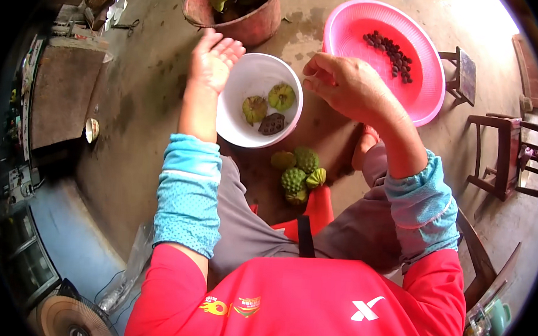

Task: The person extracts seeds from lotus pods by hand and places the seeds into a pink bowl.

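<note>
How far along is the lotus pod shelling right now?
Done: dark seeds lie in the pink basket, and three spent pods in the white bowl. In hand: right hand pinched, contents hidden; left hand open. Left: green pods on the floor.

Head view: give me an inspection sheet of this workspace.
Surface: bare concrete floor, stained.
Job's things: white bowl holding three pod pieces; pink basket with dark seeds; green pods piled on the floor.
Clutter: reddish tub of husks.
Hands: left hand open, palm up, over the bowl's rim; right hand curled, contents hidden.
Cables: nothing seen.
Surroundings: wooden stools, fan.
</note>
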`<state>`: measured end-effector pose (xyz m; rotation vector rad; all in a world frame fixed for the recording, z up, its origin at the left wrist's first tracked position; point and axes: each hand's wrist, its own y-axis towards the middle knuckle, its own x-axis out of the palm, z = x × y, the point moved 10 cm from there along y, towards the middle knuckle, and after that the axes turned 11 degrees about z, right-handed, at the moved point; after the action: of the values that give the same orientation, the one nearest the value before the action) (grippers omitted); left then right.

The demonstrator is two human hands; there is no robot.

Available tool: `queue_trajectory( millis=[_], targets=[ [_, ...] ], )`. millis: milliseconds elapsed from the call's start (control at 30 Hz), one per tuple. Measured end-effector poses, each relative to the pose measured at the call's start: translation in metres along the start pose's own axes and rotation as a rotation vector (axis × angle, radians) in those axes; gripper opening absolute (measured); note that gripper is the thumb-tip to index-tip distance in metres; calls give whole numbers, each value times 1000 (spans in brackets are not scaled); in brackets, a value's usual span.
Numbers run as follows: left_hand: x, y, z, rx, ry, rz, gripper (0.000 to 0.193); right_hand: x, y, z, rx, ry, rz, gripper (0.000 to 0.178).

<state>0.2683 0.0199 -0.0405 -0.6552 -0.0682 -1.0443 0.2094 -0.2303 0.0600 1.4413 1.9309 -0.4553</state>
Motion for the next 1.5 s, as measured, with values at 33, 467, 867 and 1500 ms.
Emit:
queue_trajectory(
  millis=[33, 467, 867, 1500],
  targets=[
    [-1, 3, -14, -32, 89, -8, 64, 0, -1, 1, 6, -10, -8, 26],
    [-150, 13, -237, -171, 1537, -71, 42, 7, -7, -6, -73, -37, -95, 25],
    [-158, 30, -271, -227, 1793, -213, 85, 29, -13, -6, -38, -45, -201, 25],
    [-146, 26, -294, -420, 1476, -362, 75, 41, -16, -8, -56, 15, -181, 21]
  ],
)
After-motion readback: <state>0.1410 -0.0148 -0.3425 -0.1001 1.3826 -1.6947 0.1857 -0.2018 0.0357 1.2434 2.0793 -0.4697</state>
